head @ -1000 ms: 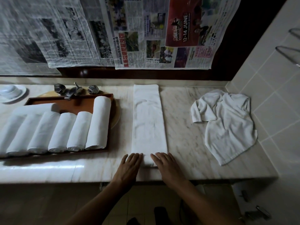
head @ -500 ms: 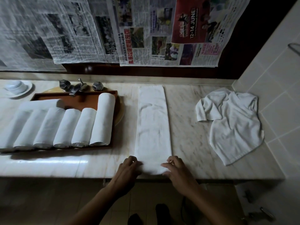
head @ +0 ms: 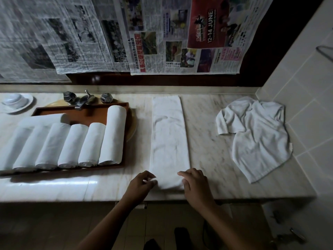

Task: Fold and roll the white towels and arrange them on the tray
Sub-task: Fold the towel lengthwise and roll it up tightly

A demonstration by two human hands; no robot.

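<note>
At the bench's (head: 207, 132) rear left corner, a white dish (head: 15, 103) is seen. Just to its right, the brown tray (head: 81, 115) is set in front of the tap fittings (head: 84, 99). A row of rolled towels (head: 111, 134) is laid side by side on the tray, with one more placed crosswise behind them at the left.

Right of the tray, at mid-bench, the folded towel (head: 169, 138) is laid flat as a long strip from the rear edge to the front edge. Its near end is gathered into a low hump. The left hand (head: 140, 184) is curled, and the strip's near left corner is pinched in it. The right hand (head: 195, 184) is curled over the near right corner.

Toward the right end of the bench, against the tiled wall, a crumpled towel (head: 257, 138) is left unfolded.

The step in hand is judged to be the first turn of the roll. It is best done with the first turn kept small and tight. Both corners should be advanced together so that the roll's ends stay flush. Even downward pressure should be applied while the strip is rolled toward the rear edge. The long edges should be watched, as any drift produces a cone-shaped roll.
</note>
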